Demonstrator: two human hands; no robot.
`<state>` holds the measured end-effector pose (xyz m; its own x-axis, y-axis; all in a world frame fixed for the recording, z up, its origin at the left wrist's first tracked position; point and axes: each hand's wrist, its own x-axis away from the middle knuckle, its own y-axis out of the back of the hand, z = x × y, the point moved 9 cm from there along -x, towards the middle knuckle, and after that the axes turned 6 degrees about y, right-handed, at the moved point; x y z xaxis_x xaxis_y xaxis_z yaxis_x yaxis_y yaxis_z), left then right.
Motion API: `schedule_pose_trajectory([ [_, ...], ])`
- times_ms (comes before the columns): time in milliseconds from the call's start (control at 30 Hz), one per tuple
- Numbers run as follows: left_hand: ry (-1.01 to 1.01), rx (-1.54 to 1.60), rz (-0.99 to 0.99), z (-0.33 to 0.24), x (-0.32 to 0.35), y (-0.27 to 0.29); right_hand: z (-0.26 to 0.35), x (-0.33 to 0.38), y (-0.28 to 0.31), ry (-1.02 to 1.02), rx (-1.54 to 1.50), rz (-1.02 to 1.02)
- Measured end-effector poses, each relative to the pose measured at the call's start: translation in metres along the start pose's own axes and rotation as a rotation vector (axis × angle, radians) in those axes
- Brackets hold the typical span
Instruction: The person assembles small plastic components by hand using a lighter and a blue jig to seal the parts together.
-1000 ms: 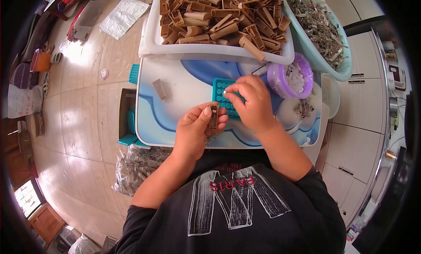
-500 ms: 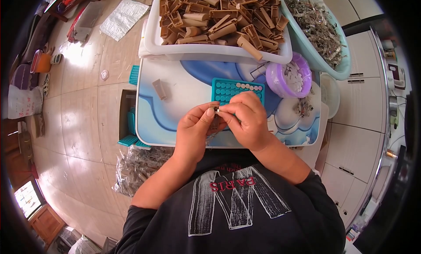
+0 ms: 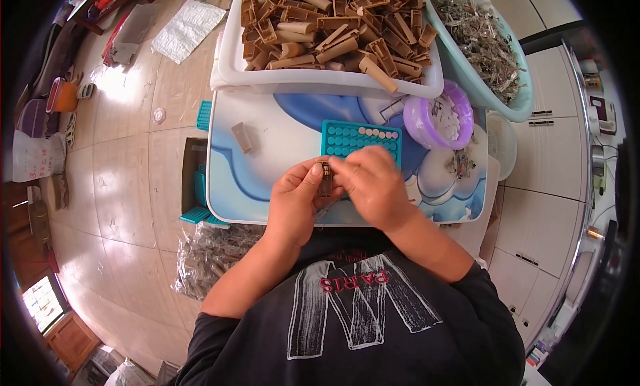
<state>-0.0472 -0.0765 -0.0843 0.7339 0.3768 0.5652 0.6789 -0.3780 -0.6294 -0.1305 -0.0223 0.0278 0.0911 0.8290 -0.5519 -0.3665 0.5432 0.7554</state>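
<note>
My left hand (image 3: 298, 198) grips a small brown plastic housing (image 3: 325, 177) upright between thumb and fingers over the white and blue table (image 3: 267, 153). My right hand (image 3: 371, 181) pinches at the top of the same piece with its fingertips. Just beyond the hands lies a teal tray (image 3: 353, 138) with rows of round holes, a few filled with white pellets. A purple bowl (image 3: 419, 121) of white pellets stands to its right. One loose brown housing (image 3: 242, 137) lies on the table to the left.
A white tub (image 3: 230, 59) heaped with brown housings sits at the table's far edge. A pale green basin (image 3: 517, 106) of metal clips stands at far right. Clear bags of parts (image 3: 210, 253) lie on the tiled floor at left, beside a box (image 3: 193, 186) of teal trays.
My right hand came back from the teal tray to the brown housing in my left hand, and both hands now work on it slightly nearer my body.
</note>
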Motion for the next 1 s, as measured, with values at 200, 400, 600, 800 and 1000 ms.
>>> schedule_pose_trajectory([
  [200,0.023,-0.016,-0.022,-0.003,0.003,-0.005,-0.059,-0.004,0.005,-0.199,0.215,-0.020],
  [400,0.028,-0.028,0.011,-0.002,0.003,-0.009,-0.056,-0.004,0.006,-0.183,0.154,-0.048],
  [600,0.030,0.012,0.057,0.001,0.003,-0.013,-0.020,-0.004,0.010,-0.166,-0.135,-0.074],
  [800,0.017,-0.027,0.058,0.010,0.006,-0.019,-0.008,0.006,0.014,-0.106,-0.123,-0.100],
  [1000,0.016,-0.069,0.012,0.020,0.009,-0.023,-0.001,0.017,0.017,-0.079,-0.059,-0.087],
])
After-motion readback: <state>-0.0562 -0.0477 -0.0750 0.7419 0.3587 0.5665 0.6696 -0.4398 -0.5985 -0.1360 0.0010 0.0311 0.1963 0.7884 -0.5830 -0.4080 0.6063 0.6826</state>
